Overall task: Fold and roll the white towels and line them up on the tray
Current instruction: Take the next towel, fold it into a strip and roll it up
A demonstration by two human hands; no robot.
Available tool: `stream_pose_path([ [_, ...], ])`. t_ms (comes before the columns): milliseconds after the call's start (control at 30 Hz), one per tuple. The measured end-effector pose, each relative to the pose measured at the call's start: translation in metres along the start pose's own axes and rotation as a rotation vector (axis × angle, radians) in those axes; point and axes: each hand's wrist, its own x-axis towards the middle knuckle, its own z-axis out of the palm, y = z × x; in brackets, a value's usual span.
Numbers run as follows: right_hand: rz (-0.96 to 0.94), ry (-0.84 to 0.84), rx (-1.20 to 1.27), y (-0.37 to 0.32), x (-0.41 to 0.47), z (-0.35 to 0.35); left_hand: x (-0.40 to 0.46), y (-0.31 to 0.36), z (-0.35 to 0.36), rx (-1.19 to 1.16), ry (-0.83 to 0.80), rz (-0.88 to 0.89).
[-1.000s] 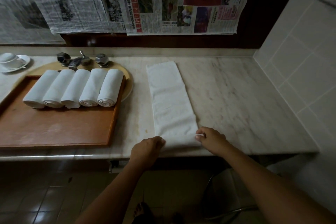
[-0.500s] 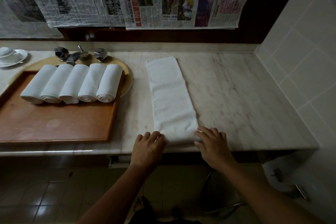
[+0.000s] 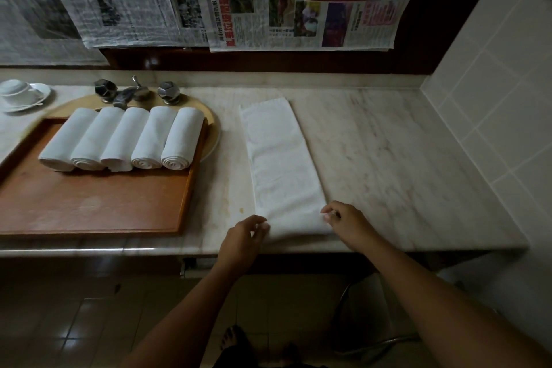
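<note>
A white towel (image 3: 280, 164), folded into a long narrow strip, lies flat on the marble counter (image 3: 388, 164), running away from me. My left hand (image 3: 245, 236) pinches its near left corner and my right hand (image 3: 346, 221) pinches its near right corner; the near end is lifted and curled slightly. To the left, several rolled white towels (image 3: 125, 140) lie side by side along the far end of the wooden tray (image 3: 89, 206).
A faucet with two metal knobs (image 3: 134, 92) stands behind the tray, over a round beige basin rim (image 3: 213, 131). A white cup and saucer (image 3: 21, 92) sit far left. Newspapers (image 3: 239, 0) hang on the wall. A tiled wall (image 3: 493, 113) bounds the right.
Both hands went from lying flat at the towel's near end to pinching its near corners, and the near edge has begun to curl up.
</note>
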Motion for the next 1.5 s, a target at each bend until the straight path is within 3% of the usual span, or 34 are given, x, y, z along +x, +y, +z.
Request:
stream_pose_path([
  [133, 0.0, 0.156, -0.165, -0.002, 0.01, 0.009, 0.003, 0.007, -0.004, 0.181, 0.142, 0.064],
  [267, -0.299, 0.372, -0.427, 0.009, -0.002, 0.018, 0.002, 0.002, 0.003, 0.469, 0.253, 0.405],
  [367, -0.423, 0.362, -0.399, 0.03, -0.01, 0.019, -0.006, -0.006, 0.006, 0.515, 0.229, 0.512],
  [500, -0.339, 0.202, -0.244, 0.041, -0.014, 0.02, -0.024, -0.01, 0.012, 0.375, 0.206, 0.431],
  [633, -0.094, 0.066, 0.058, 0.03, -0.008, 0.009, -0.027, 0.003, 0.015, 0.056, 0.145, 0.086],
  [733, -0.034, -0.023, 0.086, 0.017, 0.0, -0.005, -0.02, 0.006, 0.012, -0.044, 0.09, -0.003],
  [933, 0.119, 0.046, -0.086, -0.012, 0.019, -0.007, -0.009, 0.014, 0.008, 0.04, 0.114, -0.059],
  [1033, 0.033, 0.123, -0.246, -0.014, 0.02, -0.007, -0.007, 0.014, 0.009, 0.219, 0.239, -0.018],
  [1133, -0.21, 0.256, -0.402, -0.004, 0.013, 0.002, -0.008, 0.009, 0.016, 0.362, 0.321, 0.194],
  [1200, -0.353, 0.317, -0.391, 0.007, 0.006, 0.01, -0.013, 0.003, 0.018, 0.477, 0.327, 0.307],
  [1300, -0.41, 0.289, -0.268, 0.025, -0.001, 0.01, -0.02, -0.007, 0.015, 0.577, 0.273, 0.364],
  [1400, -0.359, 0.144, -0.147, 0.035, -0.005, 0.005, -0.027, -0.011, 0.015, 0.489, 0.214, 0.348],
  [1500, -0.242, 0.039, -0.035, 0.038, -0.011, 0.007, -0.03, -0.008, 0.015, 0.175, 0.161, 0.242],
])
